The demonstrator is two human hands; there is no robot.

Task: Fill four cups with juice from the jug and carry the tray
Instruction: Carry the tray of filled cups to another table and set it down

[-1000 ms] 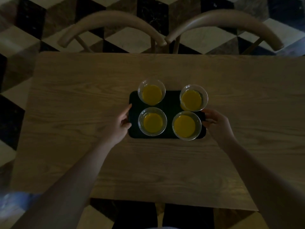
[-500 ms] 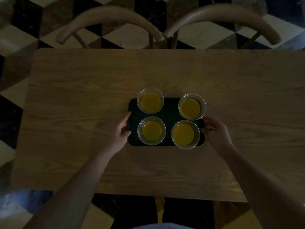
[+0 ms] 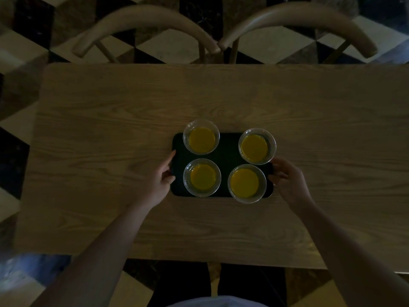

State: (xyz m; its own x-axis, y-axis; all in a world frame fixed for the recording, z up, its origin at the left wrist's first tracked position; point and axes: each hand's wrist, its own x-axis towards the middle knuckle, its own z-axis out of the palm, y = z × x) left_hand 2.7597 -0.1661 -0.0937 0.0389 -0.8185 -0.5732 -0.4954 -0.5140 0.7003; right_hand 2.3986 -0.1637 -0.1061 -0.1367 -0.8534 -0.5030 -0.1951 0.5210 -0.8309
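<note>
Tray: dark tray (image 3: 223, 151) lies flat on our wooden counter (image 3: 110, 129), between our two hands.
Cups: four clear cups, each holding orange juice, stand upright on it in two rows; far-left cup (image 3: 201, 137), far-right cup (image 3: 257, 146), near-left cup (image 3: 202, 177), near-right cup (image 3: 246, 183).
Left grip: our left hand (image 3: 158, 182) grasps the tray's left edge, thumb curled against the rim just beside the near-left cup, forefinger stretched along the edge.
Right grip: our right hand (image 3: 287, 182) grasps the tray's right edge, fingers curled at the rim just beside the near-right cup and just under the far-right cup.
Beyond our hands: two wooden chairs, one on the left (image 3: 143, 21) and one on the right (image 3: 298, 16), at the counter's far side, over a checkered floor (image 3: 168, 45).
</note>
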